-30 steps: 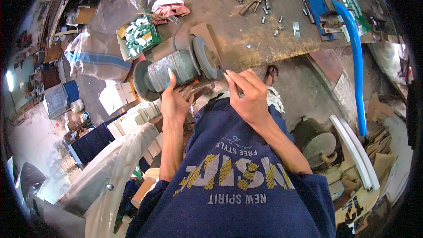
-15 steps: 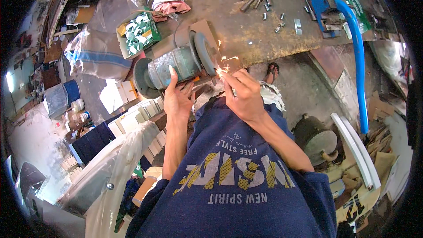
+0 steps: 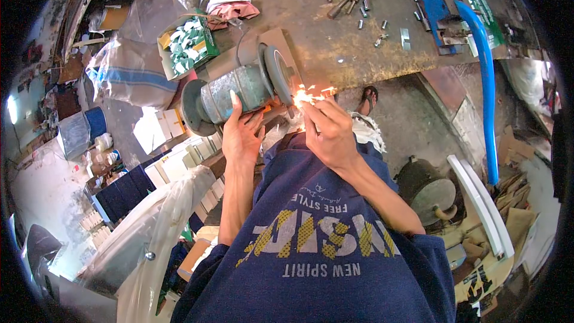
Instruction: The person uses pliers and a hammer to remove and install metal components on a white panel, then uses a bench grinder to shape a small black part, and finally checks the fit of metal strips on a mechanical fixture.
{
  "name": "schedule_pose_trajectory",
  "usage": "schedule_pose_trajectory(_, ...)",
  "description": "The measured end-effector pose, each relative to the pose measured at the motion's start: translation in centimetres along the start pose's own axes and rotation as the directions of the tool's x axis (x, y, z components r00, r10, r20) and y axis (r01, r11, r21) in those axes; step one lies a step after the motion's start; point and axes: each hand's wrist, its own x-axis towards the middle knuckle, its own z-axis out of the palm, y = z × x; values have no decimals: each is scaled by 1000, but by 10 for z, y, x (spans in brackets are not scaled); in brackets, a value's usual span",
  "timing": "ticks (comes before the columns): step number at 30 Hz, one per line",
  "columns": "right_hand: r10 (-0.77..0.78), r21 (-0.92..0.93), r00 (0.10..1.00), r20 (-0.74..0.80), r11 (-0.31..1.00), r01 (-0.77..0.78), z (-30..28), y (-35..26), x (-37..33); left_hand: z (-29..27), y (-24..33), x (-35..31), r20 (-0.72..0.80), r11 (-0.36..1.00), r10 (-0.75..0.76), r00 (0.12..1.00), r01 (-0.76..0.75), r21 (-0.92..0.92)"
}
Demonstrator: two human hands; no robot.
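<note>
A grey bench grinder (image 3: 236, 91) sits at the bench's near edge, with a wheel at each end. Sparks fly off its right grinding wheel (image 3: 277, 73) just where the fingertips of my right hand (image 3: 330, 127) meet its rim. Those fingers are pinched together, and whatever small piece they hold is hidden behind the fingers and the glare. My left hand (image 3: 242, 134) rests against the near side of the motor housing, thumb stretched up along it and the other fingers loosely apart beneath. Nothing is held in that hand.
On the bench (image 3: 341, 36) lie an open box of small pale green pieces (image 3: 190, 45), folded cloths (image 3: 230, 1), small metal cylinders and wooden-looking handles (image 3: 339, 7). A blue curved tube (image 3: 483, 84) hangs at the right. Stacked white boxes (image 3: 179, 158) stand at the left, below the grinder.
The sparks at the right wheel have grown brighter and spread wider. My right hand has shifted very slightly; my left hand stays against the housing.
</note>
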Motion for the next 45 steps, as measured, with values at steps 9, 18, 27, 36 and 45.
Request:
schedule_pose_trajectory(9,71,-21,988,-140,997,-75,-7,-3,9,-7,0,5,18,1000,-12,1000,12,27)
schedule_pose_trajectory(18,68,-15,994,-84,997,-70,1,5,-5,-7,1,6,31,999,-17,999,15,53)
schedule_pose_trajectory(27,51,0,999,-5,999,-51,0,-2,-2,-8,2,4,34,998,-39,999,38,41)
schedule_pose_trajectory(36,47,-17,999,-5,999,-47,4,-1,-4,-6,2,4,8,999,-40,999,40,21)
schedule_pose_trajectory(45,64,-65,996,-67,996,-68,-4,-4,2,-4,2,3,19,1000,-11,1000,11,12)
